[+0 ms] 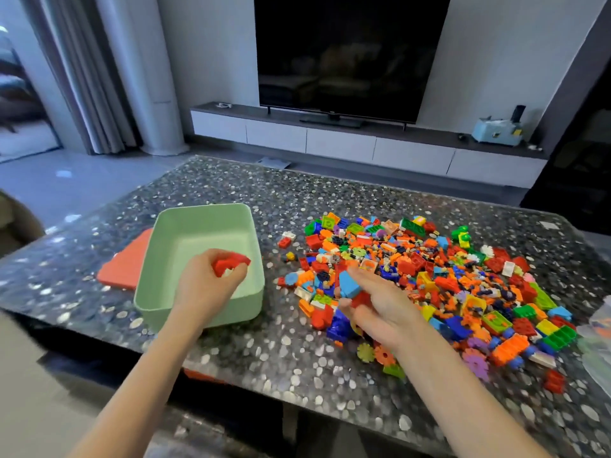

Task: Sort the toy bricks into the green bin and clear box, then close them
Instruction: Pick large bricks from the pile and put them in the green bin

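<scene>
My left hand (206, 285) grips red bricks (229, 263) over the green bin (198, 233). The bin sits mouth up on the table (264, 358), long axis running away from me, left of the brick pile (446, 276). My right hand (380, 312) holds a blue brick (349, 284) above the pile.

We're looking at a dark, glossy tabletop speckled with pale pebbles (297, 375). At its left sits a pale green rectangular plastic bin (241, 310), open at the top. A flat coral-red plastic lid (124, 269) lies against the bin's left side. Right of the bin there's a broad heap of multicoloured plastic toy bricks (429, 279), with a small red brick (283, 242) loose between heap and bin. Flower-shaped discs (365, 352) trail toward the near edge. Something clear and plastic (598, 332) pokes in at the far right.
</scene>
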